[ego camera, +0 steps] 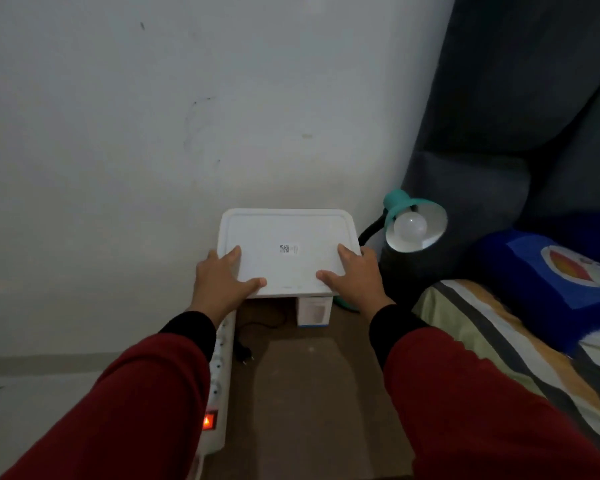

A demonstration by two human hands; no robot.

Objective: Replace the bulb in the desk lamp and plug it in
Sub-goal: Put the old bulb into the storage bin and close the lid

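White flat plastic lid (286, 252) with small code sticker gripped at both near corners, left hand (222, 277) and right hand (352, 275) (thumbs on top), teal desk lamp (407, 220) with white bulb (410, 226) fitted just right of lid, black plug (245, 353) lay loose beside white power strip (219, 379).

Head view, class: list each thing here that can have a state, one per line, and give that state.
Desk lamp: bulb fitted, unlit.
Bulb: in the shade, off.
Plug: loose on the floor, not plugged in.
Power strip: switch glowing red, visible sockets empty.
White lid: held flat.
Left hand: gripping the lid's left edge.
Right hand: gripping its right edge.
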